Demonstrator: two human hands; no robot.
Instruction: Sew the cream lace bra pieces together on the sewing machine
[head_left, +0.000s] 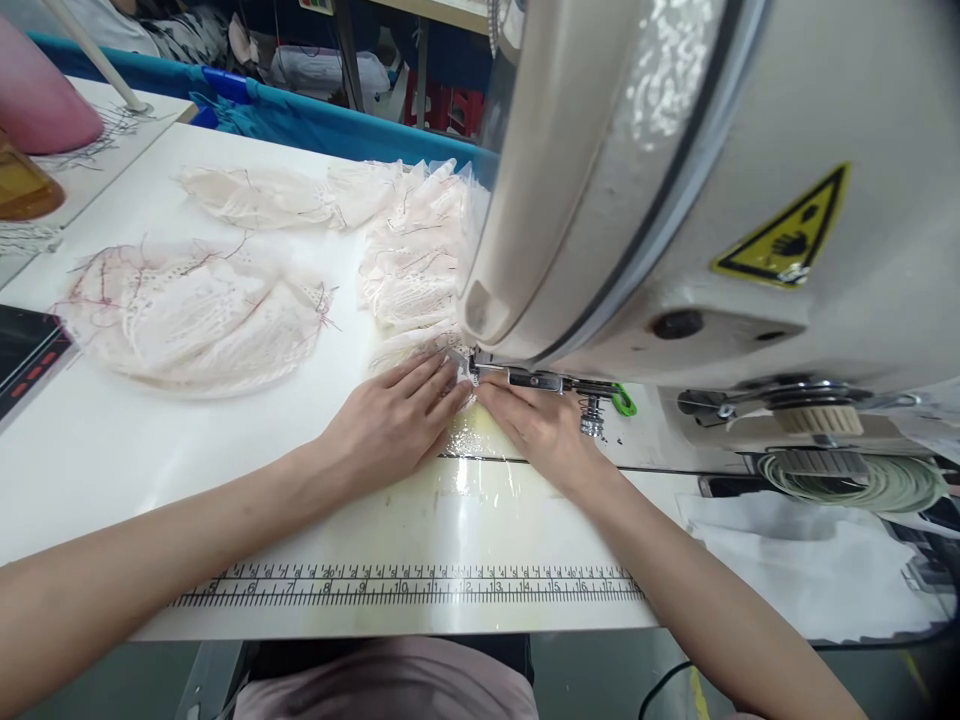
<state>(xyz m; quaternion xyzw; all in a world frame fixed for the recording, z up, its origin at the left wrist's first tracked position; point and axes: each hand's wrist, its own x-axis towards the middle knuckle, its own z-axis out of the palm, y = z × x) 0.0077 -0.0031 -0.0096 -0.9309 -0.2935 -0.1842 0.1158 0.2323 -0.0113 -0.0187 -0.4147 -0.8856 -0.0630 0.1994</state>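
Pale lace fabric (416, 255) lies gathered along the left side of the sewing machine (570, 180), and its near edge runs to the presser foot (471, 368). My left hand (394, 415) rests flat on that edge, fingers stretched toward the needle area and nothing gripped. On the other side of the foot, my right hand (536, 425) has its fingers closed at the lace's edge. Part of the right hand is hidden under the machine head and the metal attachment (536, 379). The fabric right at the needle is mostly covered by both hands.
Another lace piece (202, 320) with loose dark red threads spreads on the left of the white table (300, 520). A printed ruler strip (420, 587) follows the front edge. A black device (28, 355) sits far left; coiled pale-green cord (855, 485) lies right. Blue cloth (337, 125) hangs behind.
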